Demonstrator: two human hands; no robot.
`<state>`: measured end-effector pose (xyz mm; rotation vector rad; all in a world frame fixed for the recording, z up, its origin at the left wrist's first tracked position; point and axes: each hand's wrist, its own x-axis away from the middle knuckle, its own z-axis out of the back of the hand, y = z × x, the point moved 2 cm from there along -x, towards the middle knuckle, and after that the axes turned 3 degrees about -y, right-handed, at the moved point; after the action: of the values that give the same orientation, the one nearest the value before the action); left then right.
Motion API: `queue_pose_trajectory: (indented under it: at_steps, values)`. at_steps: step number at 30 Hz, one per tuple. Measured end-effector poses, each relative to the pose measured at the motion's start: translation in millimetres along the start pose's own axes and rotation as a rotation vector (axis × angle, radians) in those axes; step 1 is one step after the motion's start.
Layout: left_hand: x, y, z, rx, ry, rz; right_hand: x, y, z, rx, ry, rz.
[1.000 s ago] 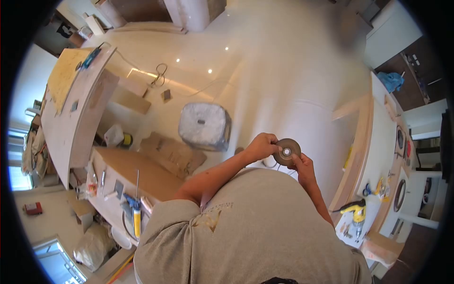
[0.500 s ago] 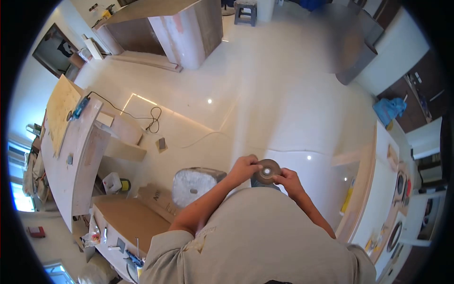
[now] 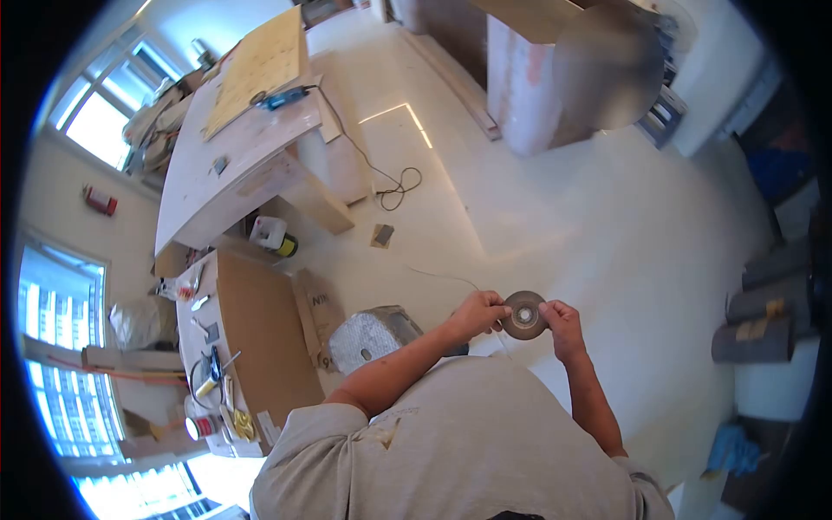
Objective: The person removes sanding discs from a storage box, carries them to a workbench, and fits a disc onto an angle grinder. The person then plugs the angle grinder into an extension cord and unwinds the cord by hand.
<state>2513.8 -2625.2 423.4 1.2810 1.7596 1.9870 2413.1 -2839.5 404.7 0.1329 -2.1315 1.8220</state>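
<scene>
A round brown grinder disc (image 3: 523, 301) with a pale centre hole is held up in front of my body, its flat face towards me. Fingers of my left hand (image 3: 478, 315) pinch its left edge. On the opposite edge, my right hand (image 3: 563, 329) grips it between thumb and fingers. Below my left forearm stands a grey, paint-spattered stool (image 3: 373, 336). The floor lies beneath the disc.
On the pale workbench (image 3: 195, 186) at upper left lies a teal power tool (image 3: 286, 97), its cord trailing to the floor. A cardboard-brown panel (image 3: 260, 321) and a white jug (image 3: 267, 231) are at left. Rolled sheets (image 3: 754, 338) stand at far right.
My view has turned left, so the workbench and windows show more and the right-hand counter has left view. Both hands still hold the disc, which now appears slightly further right.
</scene>
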Motion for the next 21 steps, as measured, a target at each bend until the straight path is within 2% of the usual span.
queue_pose_trajectory:
  at_steps: [4,10,15,19,21]
  values:
    - [-56.3,14.8,34.3,0.032,0.08,0.052,-58.2,-14.9,-7.6,-0.083,-0.106,-0.045]
    - [-175.0,76.2,87.7,0.092,0.045,0.016,-167.5,-42.7,15.0,-0.145,-0.004,-0.183]
    - [-248.4,144.8,142.3,0.066,-0.03,0.006,-267.0,-97.1,22.8,-0.129,0.046,-0.128]
    - [-293.7,171.8,185.4,0.159,-0.04,0.034,-335.9,-130.5,14.5,-0.164,0.052,-0.071]
    - [-309.1,176.4,201.9,0.233,-0.019,0.065,-372.6,-131.6,15.8,-0.18,0.021,-0.116]
